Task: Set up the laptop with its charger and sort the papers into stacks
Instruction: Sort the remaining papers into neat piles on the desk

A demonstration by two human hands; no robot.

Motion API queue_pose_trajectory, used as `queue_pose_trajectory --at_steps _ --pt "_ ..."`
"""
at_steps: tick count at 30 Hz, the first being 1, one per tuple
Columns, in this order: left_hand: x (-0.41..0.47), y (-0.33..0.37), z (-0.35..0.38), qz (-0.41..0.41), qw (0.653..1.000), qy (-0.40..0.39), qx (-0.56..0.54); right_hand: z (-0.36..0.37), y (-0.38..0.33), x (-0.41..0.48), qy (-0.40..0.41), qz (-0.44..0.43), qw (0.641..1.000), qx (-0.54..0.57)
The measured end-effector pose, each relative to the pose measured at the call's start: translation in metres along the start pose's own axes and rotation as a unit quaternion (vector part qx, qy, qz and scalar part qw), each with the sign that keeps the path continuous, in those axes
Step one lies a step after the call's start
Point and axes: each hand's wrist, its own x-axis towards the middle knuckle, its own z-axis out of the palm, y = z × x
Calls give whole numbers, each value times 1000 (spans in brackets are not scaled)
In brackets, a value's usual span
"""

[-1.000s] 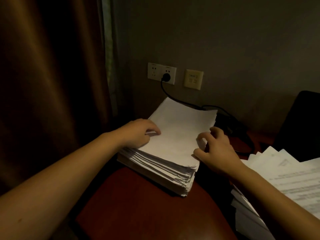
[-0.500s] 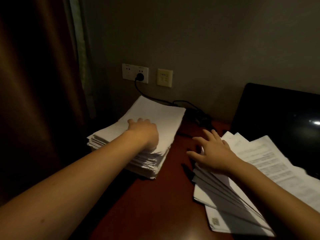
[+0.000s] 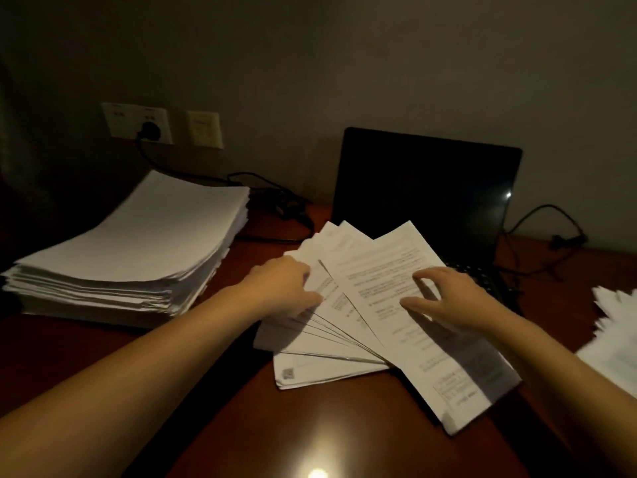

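In the head view, a fan of white printed paper sheets (image 3: 348, 319) lies spread on the dark reddish-brown wooden desk (image 3: 241, 426), directly in front of the open black laptop (image 3: 424, 188), with its far corners overlapping the laptop's base. The fan pivots near its lower right, so the long axes of the sheets splay from that corner up and to the left, and the topmost sheet runs from upper left to lower right. The left hand (image 3: 286, 288) rests palm down on the left edge of the fan, fingers curled against the lower sheets, pressing rather than clamping anything I can make out. The right hand (image 3: 448, 298) hovers over the topmost sheet with thumb and fingers parted in a loose claw, fingertips touching or nearly touching the paper, holding nothing. The tall squared stack of plain white paper (image 3: 138, 243) sits well apart to the left, nearer the left hand, while a blurred loose heap of white sheets (image 3: 613, 326) lies at the right edge. The black charger cable (image 3: 162, 163) runs from the plug in the white wall socket (image 3: 138, 122) behind the tall stack toward the laptop. Judging by this, the next move turns on sliding the splayed sheets together about the lower right pivot, with the left hand pushing rightward and the right hand steadying the top sheet
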Motion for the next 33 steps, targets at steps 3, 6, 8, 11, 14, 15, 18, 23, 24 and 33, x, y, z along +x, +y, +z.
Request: queue_pose_trajectory --at_steps 3,6,8,11,14,15,18,23,24,33 --pt "8 -4 -7 -56 991 9 -120 -10 17 -1 -21 59 997 -35" --pt "14 -9 -13 -123 974 -7 -192 -19 22 0 -39 83 995 -31" --pt "17 -12 -13 -153 967 -23 -202 -20 25 2 -33 82 996 -10" --pt "21 -9 -13 -176 965 -36 -190 -18 22 3 -19 76 997 -10" --pt "21 -1 -15 -188 966 -31 -172 -14 11 5 2 56 998 -29" --pt "21 0 -16 -192 965 -30 -177 -12 7 6 6 46 999 -28" --pt "20 -2 -16 -199 950 -30 -240 -8 1 8 10 22 999 -22" --pt "18 0 -17 -144 917 -4 -371 -3 3 13 23 0 1000 -1" --pt "18 0 -17 -122 921 0 -371 -2 4 14 25 -6 1000 8" --pt "6 -7 -29 31 908 35 -416 -14 19 20 42 -50 965 254"
